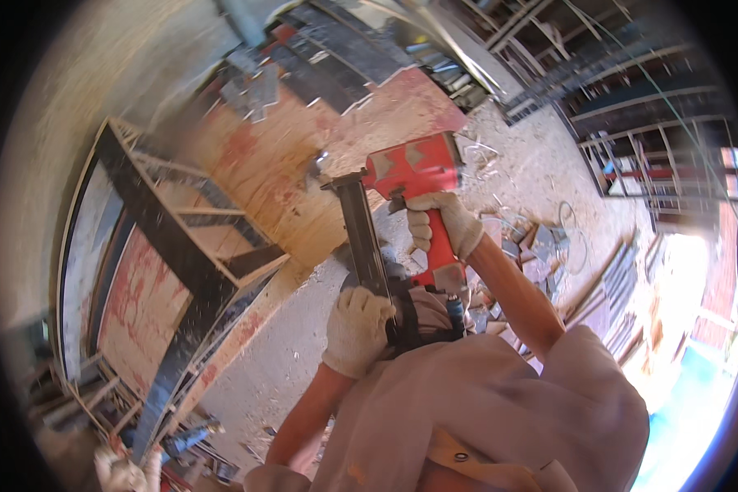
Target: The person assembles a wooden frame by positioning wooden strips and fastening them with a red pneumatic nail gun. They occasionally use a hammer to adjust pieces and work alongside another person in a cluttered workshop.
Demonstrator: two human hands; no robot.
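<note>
I hold a red pneumatic nail gun [414,168] up in front of me. My right hand [441,225], in a white work glove, grips its red handle. My left hand [357,326], also gloved, is closed around the lower end of the gun's long black nail magazine [362,234]. The gun's nose points left toward a red-stained plywood panel [303,176]. My light-coloured trouser legs fill the lower middle of the view.
A wooden frame of black-faced boards [184,254] lies at the left on the dusty floor [287,344]. Offcuts and scrap pieces [533,250] litter the ground at the right. Scaffolding and stacked planks [631,123] stand at the upper right.
</note>
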